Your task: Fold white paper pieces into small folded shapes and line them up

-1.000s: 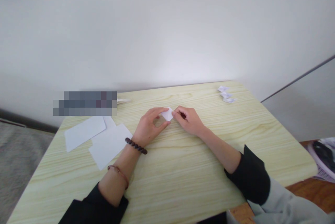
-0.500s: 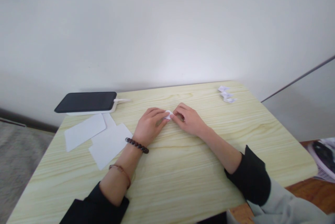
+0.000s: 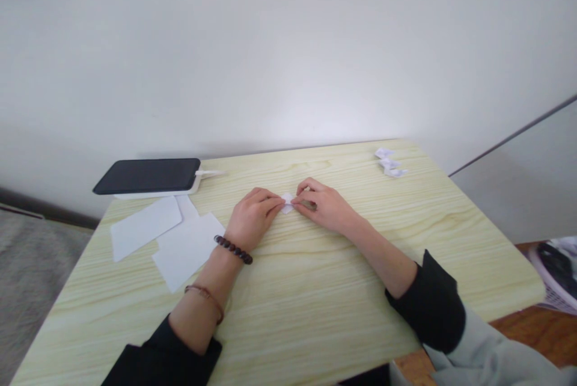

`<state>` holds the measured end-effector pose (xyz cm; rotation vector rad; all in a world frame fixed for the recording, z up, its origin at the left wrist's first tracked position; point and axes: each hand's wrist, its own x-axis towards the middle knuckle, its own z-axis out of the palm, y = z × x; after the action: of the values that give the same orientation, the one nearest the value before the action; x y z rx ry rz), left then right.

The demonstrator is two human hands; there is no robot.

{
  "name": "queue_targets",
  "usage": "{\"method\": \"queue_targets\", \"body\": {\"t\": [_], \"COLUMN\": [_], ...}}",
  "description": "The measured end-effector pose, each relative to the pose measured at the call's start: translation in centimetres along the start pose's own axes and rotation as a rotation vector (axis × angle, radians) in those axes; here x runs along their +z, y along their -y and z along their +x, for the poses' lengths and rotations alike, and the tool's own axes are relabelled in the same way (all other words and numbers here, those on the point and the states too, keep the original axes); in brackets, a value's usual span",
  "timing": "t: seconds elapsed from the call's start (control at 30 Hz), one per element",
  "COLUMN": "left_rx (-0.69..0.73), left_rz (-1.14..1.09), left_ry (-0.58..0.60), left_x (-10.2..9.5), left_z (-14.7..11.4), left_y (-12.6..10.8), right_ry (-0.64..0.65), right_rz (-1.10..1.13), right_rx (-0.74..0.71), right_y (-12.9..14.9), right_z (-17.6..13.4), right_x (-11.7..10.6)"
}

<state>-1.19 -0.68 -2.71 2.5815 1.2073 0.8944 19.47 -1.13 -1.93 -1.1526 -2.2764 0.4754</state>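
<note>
A small folded white paper piece [image 3: 286, 202] is being pressed flat on the wooden table [image 3: 315, 290], just in front of the phone [image 3: 148, 175] and to its right; its long axis cannot be told, as most of it is being covered. One corner is being shown toward the wall. It is being pinched between the left hand [image 3: 250, 220] and right hand [image 3: 322, 205], fingertips narrowed onto it. Loose white sheets [image 3: 171, 238] are lying just below the phone; folded scraps [image 3: 389, 163] are lying far right of it.
</note>
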Motion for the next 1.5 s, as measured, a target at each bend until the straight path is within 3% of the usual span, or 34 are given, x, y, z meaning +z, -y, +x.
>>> {"method": "queue_targets", "body": {"t": [0.3,0.67,0.83,1.5], "left_rx": [-0.136,-0.310,-0.301,-0.381], "left_rz": [-0.081,0.150,0.246,0.334], "left_ry": [-0.049,0.146,0.181,0.201], "left_x": [0.2,0.3,0.2,0.3], "left_z": [0.1,0.5,0.6,1.1], "left_y": [-0.2,-1.5,-2.2,-2.8], "right_ry": [-0.088,-0.152,-0.212,-0.200], "right_rz": [0.108,-0.058,-0.098,-0.134], "right_rx": [0.069,0.176,0.222,0.367], "right_y": [-0.6,0.2,0.1,1.0], "right_z": [0.3,0.5,0.4,0.8], "right_x": [1.0,1.6,2.1,2.0]}}
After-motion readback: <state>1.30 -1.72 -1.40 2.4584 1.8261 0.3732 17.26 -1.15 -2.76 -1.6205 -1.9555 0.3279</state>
